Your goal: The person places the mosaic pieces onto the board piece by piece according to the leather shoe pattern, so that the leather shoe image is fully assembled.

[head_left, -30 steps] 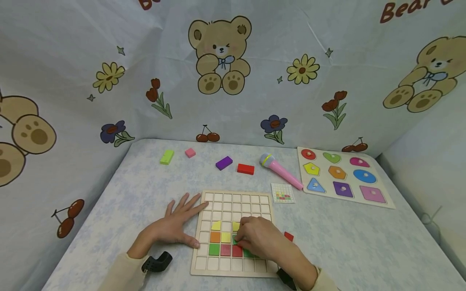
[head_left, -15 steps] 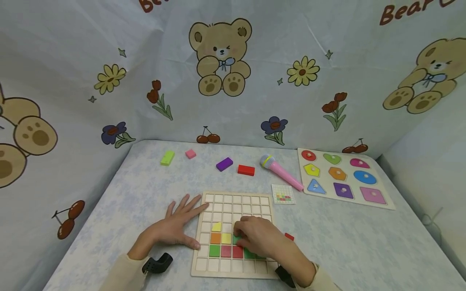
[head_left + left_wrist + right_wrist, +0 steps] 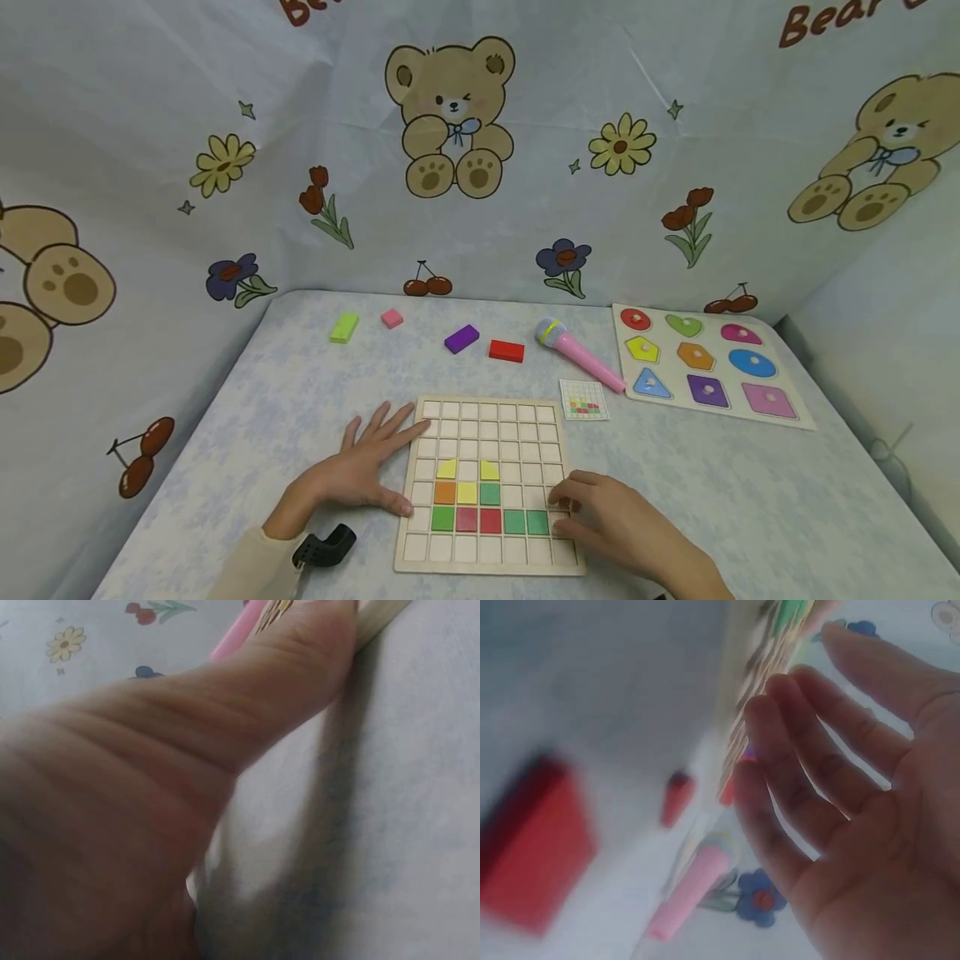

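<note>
A wooden grid board lies in front of me in the head view. My left hand is spread with straight fingers, thumb and index finger on the board's left edge. Coloured tiles sit in its lower cells: an orange tile, a yellow square, a green tile, two yellow cut-corner pieces and a row of green and red squares. My right hand hovers at the board's right edge, fingers loosely bent and holding nothing, as the right wrist view shows. A red block appears beside it there.
Behind the board lie a green block, a pink block, a purple block and a red block. A pink toy microphone, a pattern card and a shape puzzle lie farther right.
My right hand has let go over the green tile beside the yellow square and moved right to the board's edge, uncovering the tiles. My left hand has stayed put.
</note>
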`<action>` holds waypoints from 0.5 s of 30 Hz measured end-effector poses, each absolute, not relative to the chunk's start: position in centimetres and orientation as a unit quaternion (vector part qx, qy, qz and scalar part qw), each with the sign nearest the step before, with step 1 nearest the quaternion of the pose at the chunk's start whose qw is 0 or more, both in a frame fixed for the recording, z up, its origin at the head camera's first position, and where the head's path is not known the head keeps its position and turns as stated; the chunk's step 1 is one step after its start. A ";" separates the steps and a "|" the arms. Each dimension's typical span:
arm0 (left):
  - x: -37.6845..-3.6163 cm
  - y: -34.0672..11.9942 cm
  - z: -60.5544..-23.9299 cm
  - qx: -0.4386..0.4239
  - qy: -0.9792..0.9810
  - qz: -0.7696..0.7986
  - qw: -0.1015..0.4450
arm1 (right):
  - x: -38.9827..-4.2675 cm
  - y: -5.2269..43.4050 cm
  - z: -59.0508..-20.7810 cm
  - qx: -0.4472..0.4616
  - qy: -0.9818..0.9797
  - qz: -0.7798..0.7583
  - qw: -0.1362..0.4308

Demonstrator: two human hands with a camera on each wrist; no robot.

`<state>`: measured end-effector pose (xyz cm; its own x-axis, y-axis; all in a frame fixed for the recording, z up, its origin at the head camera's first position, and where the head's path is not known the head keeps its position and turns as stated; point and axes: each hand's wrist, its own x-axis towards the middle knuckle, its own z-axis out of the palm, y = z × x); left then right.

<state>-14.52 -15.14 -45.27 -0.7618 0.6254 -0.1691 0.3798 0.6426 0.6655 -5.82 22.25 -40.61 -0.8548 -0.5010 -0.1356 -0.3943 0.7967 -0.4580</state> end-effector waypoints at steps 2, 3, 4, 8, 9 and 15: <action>-14.5 -15.1 -45.3 0.282 0.886 0.312 0.196 | -5.2 23.3 -40.7 -0.220 0.944 -0.205 0.137; -14.5 -15.1 -45.3 0.281 0.886 0.312 0.197 | -5.0 23.9 -40.8 -0.206 0.947 -0.200 0.146; -14.4 -15.1 -45.4 0.281 0.886 0.311 0.197 | -4.7 24.3 -40.8 -0.189 0.949 -0.197 0.160; -14.5 -15.1 -45.5 0.283 0.886 0.311 0.197 | -3.9 26.2 -41.1 -0.114 0.949 -0.206 0.210; -14.5 -15.1 -45.5 0.284 0.885 0.311 0.197 | -3.8 26.6 -41.2 -0.095 0.948 -0.212 0.220; -14.5 -15.2 -45.4 0.284 0.886 0.313 0.194 | -2.9 28.5 -41.8 -0.017 0.953 -0.217 0.211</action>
